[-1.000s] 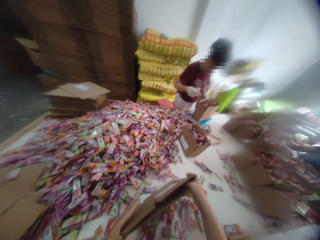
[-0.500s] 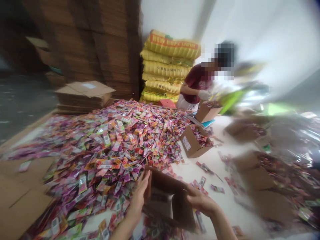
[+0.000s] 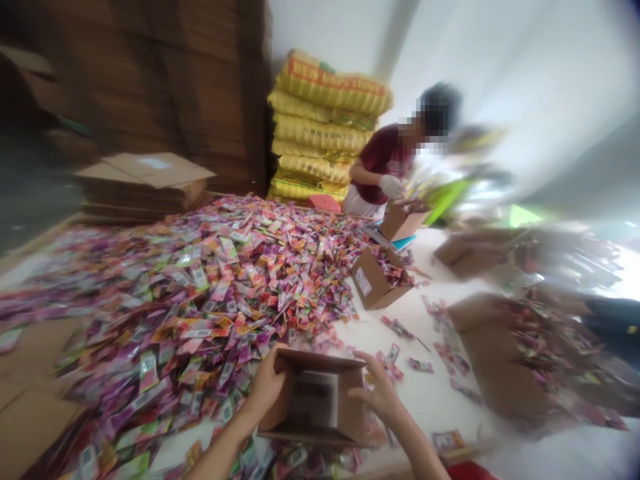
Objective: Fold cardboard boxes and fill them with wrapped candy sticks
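My left hand grips the left wall of a small open brown cardboard box standing on the white table in front of me. My right hand holds the box's right wall, fingers over the rim. The box looks empty inside. Right behind it spreads a huge heap of small colourful sachets, pink, purple, orange and green. A few loose sachets lie to the right of the box.
Another person in a dark red shirt and white gloves works over a box at the far end. A sachet-filled box sits mid-table. Blurred boxes crowd the right. Flat cartons, yellow sacks stand behind.
The flattened carton I held tilted has been opened into a box and now stands upright on the table, with my hands moved to its two side walls.
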`<action>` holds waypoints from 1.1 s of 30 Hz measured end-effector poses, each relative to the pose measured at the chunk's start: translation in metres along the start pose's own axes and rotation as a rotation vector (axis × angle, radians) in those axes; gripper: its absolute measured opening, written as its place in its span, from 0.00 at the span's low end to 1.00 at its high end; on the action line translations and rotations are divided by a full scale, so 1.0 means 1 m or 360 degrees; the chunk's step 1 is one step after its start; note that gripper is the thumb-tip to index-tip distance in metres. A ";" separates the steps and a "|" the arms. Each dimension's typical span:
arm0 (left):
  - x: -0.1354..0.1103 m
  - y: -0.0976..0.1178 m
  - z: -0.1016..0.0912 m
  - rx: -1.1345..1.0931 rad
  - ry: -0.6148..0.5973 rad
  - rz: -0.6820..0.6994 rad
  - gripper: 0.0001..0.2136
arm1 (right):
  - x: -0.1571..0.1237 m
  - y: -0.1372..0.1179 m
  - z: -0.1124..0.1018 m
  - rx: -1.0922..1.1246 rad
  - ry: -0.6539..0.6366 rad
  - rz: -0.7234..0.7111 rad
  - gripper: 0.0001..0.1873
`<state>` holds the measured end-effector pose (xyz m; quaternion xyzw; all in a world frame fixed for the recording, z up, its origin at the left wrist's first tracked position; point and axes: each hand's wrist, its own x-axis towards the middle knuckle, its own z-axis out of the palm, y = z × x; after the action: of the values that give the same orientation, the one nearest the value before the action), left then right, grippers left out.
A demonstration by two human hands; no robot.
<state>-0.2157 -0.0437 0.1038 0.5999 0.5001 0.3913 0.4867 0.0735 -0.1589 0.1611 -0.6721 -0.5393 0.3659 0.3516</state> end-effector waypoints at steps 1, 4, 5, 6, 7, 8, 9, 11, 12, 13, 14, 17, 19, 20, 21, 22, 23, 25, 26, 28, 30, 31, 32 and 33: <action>-0.007 -0.002 -0.003 -0.0015 0.0026 0.0007 0.14 | -0.012 -0.010 -0.003 -0.0110 -0.0084 -0.0078 0.51; -0.030 -0.005 -0.016 -0.0034 0.0096 0.0046 0.09 | -0.056 -0.039 -0.003 -0.0498 -0.0435 -0.0275 0.65; -0.038 -0.006 -0.021 -0.0027 0.0086 0.0064 0.10 | -0.070 -0.046 -0.002 -0.0599 -0.0515 -0.0299 0.64; -0.047 -0.006 -0.026 0.0003 0.0032 0.0092 0.12 | -0.083 -0.050 0.000 -0.0670 -0.0554 -0.0293 0.62; -0.056 -0.006 -0.031 0.0058 -0.0069 0.0128 0.15 | -0.093 -0.051 0.002 -0.0714 -0.0578 -0.0257 0.59; -0.065 -0.005 -0.037 0.0135 -0.0206 0.0167 0.20 | -0.101 -0.050 0.003 -0.0733 -0.0596 -0.0204 0.56; -0.073 -0.003 -0.044 0.0229 -0.0364 0.0200 0.23 | -0.106 -0.048 0.003 -0.0732 -0.0607 -0.0142 0.53; -0.083 0.004 -0.059 0.0418 -0.0689 0.0210 0.27 | -0.105 -0.040 0.004 -0.0694 -0.0595 -0.0023 0.44; -0.085 0.010 -0.066 0.0499 -0.0808 0.0174 0.27 | -0.101 -0.037 0.006 -0.0671 -0.0566 0.0018 0.38; -0.086 0.017 -0.072 0.0587 -0.0899 0.0128 0.24 | -0.093 -0.035 0.008 -0.0658 -0.0524 0.0039 0.34; -0.085 0.025 -0.074 0.0685 -0.0971 0.0091 0.22 | -0.083 -0.034 0.011 -0.0664 -0.0458 0.0048 0.31; -0.081 0.046 -0.059 0.0990 -0.1030 0.0152 0.34 | -0.052 -0.038 0.028 -0.0862 -0.0218 0.0079 0.25; -0.081 0.053 -0.033 0.1216 -0.0880 0.0260 0.35 | -0.037 -0.041 0.044 -0.1070 -0.0059 0.0121 0.22; -0.081 0.052 -0.019 0.1328 -0.0755 0.0300 0.30 | -0.033 -0.040 0.053 -0.1157 0.0003 0.0133 0.22; -0.082 0.050 -0.007 0.1430 -0.0626 0.0333 0.24 | -0.031 -0.038 0.061 -0.1222 0.0049 0.0129 0.22; -0.084 0.046 0.003 0.1506 -0.0525 0.0366 0.18 | -0.031 -0.033 0.070 -0.1263 0.0084 0.0115 0.25; -0.086 0.042 0.009 0.1539 -0.0477 0.0411 0.14 | -0.033 -0.028 0.077 -0.1291 0.0104 0.0101 0.28; -0.089 0.036 0.012 0.1457 -0.0566 0.0527 0.12 | -0.036 -0.018 0.084 -0.1313 0.0117 0.0081 0.33; -0.089 0.036 0.010 0.1366 -0.0686 0.0565 0.17 | -0.036 -0.015 0.083 -0.1303 0.0115 0.0071 0.34; -0.089 0.040 0.007 0.1180 -0.0984 0.0530 0.36 | -0.028 -0.015 0.069 -0.1202 0.0073 0.0017 0.34; -0.085 0.050 0.006 0.1088 -0.1202 0.0379 0.53 | -0.007 -0.021 0.040 -0.0896 -0.0210 -0.0043 0.31; -0.083 0.055 0.006 0.1079 -0.1235 0.0286 0.55 | 0.009 -0.022 0.023 -0.0641 -0.0450 -0.0029 0.29; -0.082 0.059 0.005 0.1078 -0.1207 0.0193 0.53 | 0.027 -0.021 0.006 -0.0329 -0.0663 0.0016 0.27; -0.082 0.061 0.001 0.1065 -0.1103 0.0102 0.50 | 0.048 -0.016 -0.008 -0.0005 -0.0776 0.0084 0.27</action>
<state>-0.2173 -0.1259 0.1649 0.8337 0.3882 0.0008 0.3927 0.0804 -0.1091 0.1740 -0.5783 -0.5911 0.5254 0.2003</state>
